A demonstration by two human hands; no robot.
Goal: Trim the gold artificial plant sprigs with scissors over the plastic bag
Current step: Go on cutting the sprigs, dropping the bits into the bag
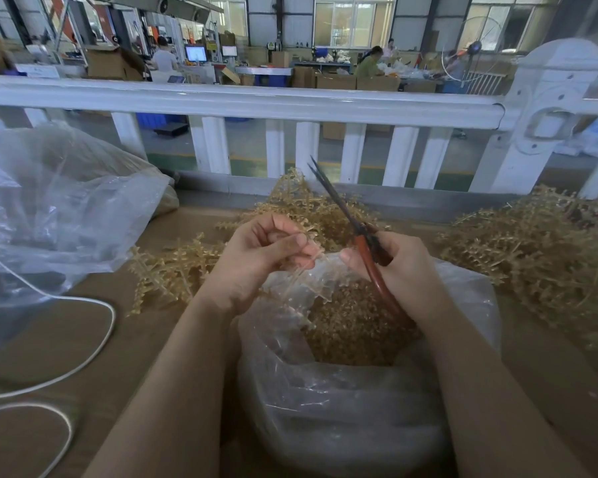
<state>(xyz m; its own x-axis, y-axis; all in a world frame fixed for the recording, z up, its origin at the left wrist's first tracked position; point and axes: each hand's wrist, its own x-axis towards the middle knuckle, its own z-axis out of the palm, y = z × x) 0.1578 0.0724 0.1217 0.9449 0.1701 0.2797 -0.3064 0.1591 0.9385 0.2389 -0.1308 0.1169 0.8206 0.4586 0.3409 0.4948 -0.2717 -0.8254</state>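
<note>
sprigs [301,267] of gold plastic sit pinched between the thumb and curled fingers of the left hand [256,260], just above the mouth of the plastic bag [342,408]. the right hand [397,267] grips the red handles of the scissors [346,215], blades almost closed, pointing up and away. its thumb touches the sprigs. the right fingers are hidden behind the handles; trimmings inside the bag blur together.

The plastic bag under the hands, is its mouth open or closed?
Open. The plastic bag gapes upward below the left hand and right hand, with gold trimmings visible inside.
</note>
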